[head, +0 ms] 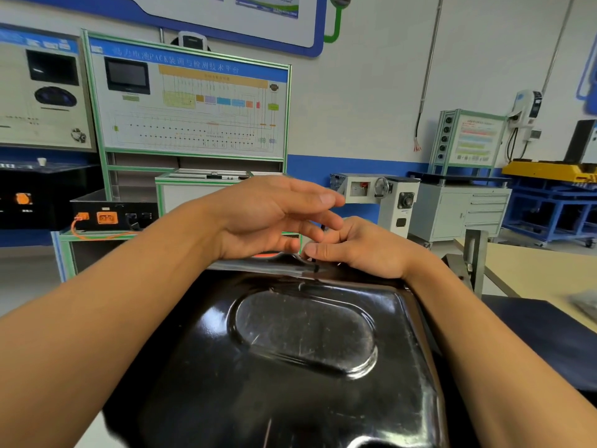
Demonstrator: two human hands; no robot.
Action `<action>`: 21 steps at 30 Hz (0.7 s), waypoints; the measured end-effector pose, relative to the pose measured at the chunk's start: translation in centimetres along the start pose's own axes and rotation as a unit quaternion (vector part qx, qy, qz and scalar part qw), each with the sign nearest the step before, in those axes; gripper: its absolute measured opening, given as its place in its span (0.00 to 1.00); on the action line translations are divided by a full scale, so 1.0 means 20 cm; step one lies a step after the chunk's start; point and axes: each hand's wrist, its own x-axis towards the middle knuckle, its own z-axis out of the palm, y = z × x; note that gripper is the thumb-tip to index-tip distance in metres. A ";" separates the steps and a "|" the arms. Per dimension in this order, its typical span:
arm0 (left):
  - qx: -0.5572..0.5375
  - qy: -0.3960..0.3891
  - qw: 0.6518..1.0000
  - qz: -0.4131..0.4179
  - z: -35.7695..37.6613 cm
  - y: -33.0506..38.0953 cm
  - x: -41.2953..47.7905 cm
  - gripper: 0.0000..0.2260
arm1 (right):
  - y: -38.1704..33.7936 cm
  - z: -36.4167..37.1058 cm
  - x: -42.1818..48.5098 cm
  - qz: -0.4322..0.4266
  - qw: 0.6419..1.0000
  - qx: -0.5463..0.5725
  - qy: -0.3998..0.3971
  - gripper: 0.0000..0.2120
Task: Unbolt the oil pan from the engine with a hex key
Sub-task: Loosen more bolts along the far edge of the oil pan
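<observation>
A glossy black oil pan [303,344] with an oval pressed recess fills the lower middle of the head view, bottom side up. Both my hands reach over it to its far flange [258,265]. My right hand [355,248] has its fingers curled round a thin black hex key [315,267] whose short end points down at the flange. My left hand [274,215] hovers just above and to the left, fingers loosely extended, holding nothing. The bolt under the key is hidden by my fingers.
A beige table [533,270] with a grey metal bracket [475,257] stands to the right. Training panels [190,105], a black battery box with orange connectors [109,216] and a white engine stand [384,198] stand behind the pan.
</observation>
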 end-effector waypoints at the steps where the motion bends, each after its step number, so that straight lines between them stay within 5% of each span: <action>1: 0.008 0.005 1.000 -0.003 0.00 0.00 0.00 0.16 | 0.00 0.00 0.00 0.000 1.000 0.000 -0.002 0.15; 8: 0.087 0.050 0.995 0.007 0.05 0.00 0.02 0.19 | -0.01 0.00 0.01 0.006 1.000 -0.001 -0.017 0.22; 14: 0.184 0.193 0.962 0.056 0.07 -0.03 0.07 0.23 | -0.02 0.01 0.00 0.008 1.000 -0.003 -0.002 0.12; 21: 0.149 0.191 0.968 0.061 0.06 -0.03 0.08 0.21 | -0.03 0.01 -0.01 0.015 1.000 0.014 0.003 0.12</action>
